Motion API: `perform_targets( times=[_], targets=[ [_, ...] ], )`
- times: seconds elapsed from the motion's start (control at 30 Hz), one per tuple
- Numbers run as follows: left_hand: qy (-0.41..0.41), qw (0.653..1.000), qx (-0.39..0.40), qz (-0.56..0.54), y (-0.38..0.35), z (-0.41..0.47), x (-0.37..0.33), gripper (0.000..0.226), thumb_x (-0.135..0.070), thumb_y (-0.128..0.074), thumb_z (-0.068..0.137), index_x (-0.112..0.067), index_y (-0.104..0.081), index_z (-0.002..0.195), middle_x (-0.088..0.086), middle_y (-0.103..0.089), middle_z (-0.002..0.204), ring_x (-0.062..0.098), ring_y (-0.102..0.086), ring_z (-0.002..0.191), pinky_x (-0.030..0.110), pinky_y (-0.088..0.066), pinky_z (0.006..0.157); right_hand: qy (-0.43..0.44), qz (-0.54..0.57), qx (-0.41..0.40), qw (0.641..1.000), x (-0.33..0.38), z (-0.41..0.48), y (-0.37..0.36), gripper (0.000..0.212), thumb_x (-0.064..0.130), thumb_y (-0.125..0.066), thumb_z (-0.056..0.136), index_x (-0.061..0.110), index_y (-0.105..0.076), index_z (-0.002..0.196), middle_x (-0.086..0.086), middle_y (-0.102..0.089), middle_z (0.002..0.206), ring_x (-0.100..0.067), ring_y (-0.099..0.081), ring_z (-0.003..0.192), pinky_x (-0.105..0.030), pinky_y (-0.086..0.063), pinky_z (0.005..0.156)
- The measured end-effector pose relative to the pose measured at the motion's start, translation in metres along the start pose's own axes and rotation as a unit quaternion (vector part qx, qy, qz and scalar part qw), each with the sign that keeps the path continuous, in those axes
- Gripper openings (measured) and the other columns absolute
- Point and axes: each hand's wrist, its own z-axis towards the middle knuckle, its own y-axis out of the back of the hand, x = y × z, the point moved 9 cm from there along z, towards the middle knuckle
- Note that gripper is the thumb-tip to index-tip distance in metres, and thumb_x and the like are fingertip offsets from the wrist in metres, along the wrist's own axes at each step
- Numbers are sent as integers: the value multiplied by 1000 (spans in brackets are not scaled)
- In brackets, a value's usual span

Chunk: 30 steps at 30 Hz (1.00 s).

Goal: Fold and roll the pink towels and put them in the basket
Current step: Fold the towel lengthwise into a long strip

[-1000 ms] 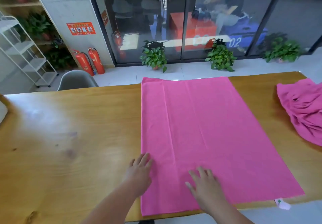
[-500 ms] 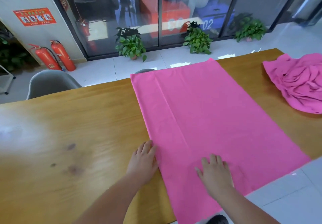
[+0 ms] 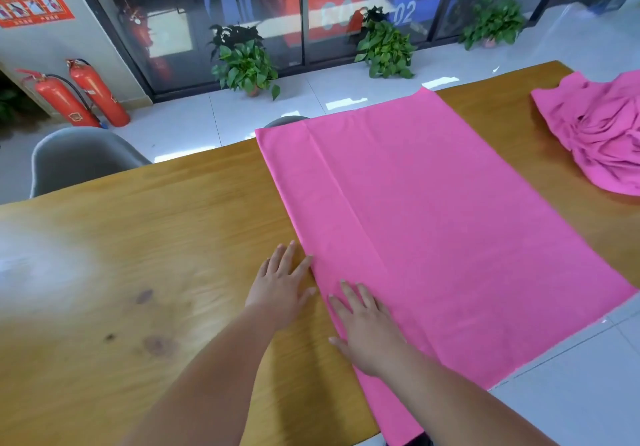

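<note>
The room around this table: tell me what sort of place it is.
Probably an office or workshop space, not a home. Two red fire extinguishers stand under a safety notice, and glass partitions show numbered work stations behind potted plants.

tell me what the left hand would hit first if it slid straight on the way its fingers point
Probably the spread pink towel: the left hand lies flat on the table, fingertips at the towel's left edge.

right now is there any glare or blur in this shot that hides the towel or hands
Head view: a white glare patch washes out the table at far left, clear of the towel; the left hand and right hand read clearly; reflections cloud the glass behind; wide-angle bending shows at the edges.
</note>
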Motion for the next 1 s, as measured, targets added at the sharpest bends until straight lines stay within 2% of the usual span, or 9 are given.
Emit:
perform_targets(
  times=[0.17,0.37,0.5,0.6,0.67,0.73,0.87,0.93,1.0],
  targets=[
    [12,999,-27,-37,2,2,2,65,-67,-29,106,-43,-20,166,4,-8,177,32,-4,163,51,-15,131,-32,-4,-19,999,4,0,-3,84,61,-52,102,27,-13,168,-8,8,176,-37,2,162,-57,-17,129],
    [32,993,-86,-70,22,21,8,51,-57,-50,101,-38,-49,149,-1,-45,153,31,-40,140,49,-40,116,-39,16,-45,998,6,5,7,70,47,-66,96,26,-39,157,-9,-27,166,-34,-28,153,-52,-38,119],
    [70,989,-91,-96,29,34,14,54,-51,-56,100,-32,-51,150,1,-48,147,31,-43,134,48,-43,111,-50,25,-69,996,2,7,9,65,25,-73,84,24,-54,145,-6,-49,142,-31,-50,130,-47,-52,103],
    [110,976,-92,-163,33,45,19,57,-46,-61,99,-28,-49,152,4,-50,143,32,-44,130,47,-44,108,-44,51,-65,996,-1,7,16,73,13,-65,84,25,-45,153,-2,-51,132,-29,-53,119,-46,-53,97],
    [133,960,-95,-227,35,54,25,61,-42,-63,98,-26,-47,155,7,-50,142,32,-47,128,47,-46,108,-42,87,-44,994,-5,8,18,82,10,-62,88,32,-32,162,1,-52,132,-27,-55,120,-45,-54,96],
    [154,939,-95,-291,41,63,27,65,-38,-66,98,-26,-43,158,8,-47,142,32,-53,124,46,-48,107,-43,132,-35,990,-10,6,22,85,10,-61,91,40,-28,163,4,-54,127,-23,-59,116,-44,-55,95],
    [180,908,-93,-367,57,83,26,70,-30,-70,98,-28,-39,161,8,-42,144,18,-58,88,33,-50,94,-56,210,-56,974,-22,2,30,64,12,-60,91,39,-57,148,9,-57,119,-18,-64,111,-37,-53,98],
    [192,903,-87,-375,61,95,29,71,-23,-71,96,-29,-41,160,9,-46,142,19,-60,90,34,-51,92,-74,222,-92,968,-29,-2,41,54,15,-60,93,33,-64,143,11,-60,119,-16,-65,108,-36,-54,97],
    [204,898,-80,-383,61,106,34,72,-15,-71,91,-27,-46,158,8,-56,138,27,-65,106,37,-55,96,-74,228,-126,963,-32,-7,53,49,15,-60,95,30,-66,141,12,-62,120,-15,-67,105,-35,-54,96]
  ],
)
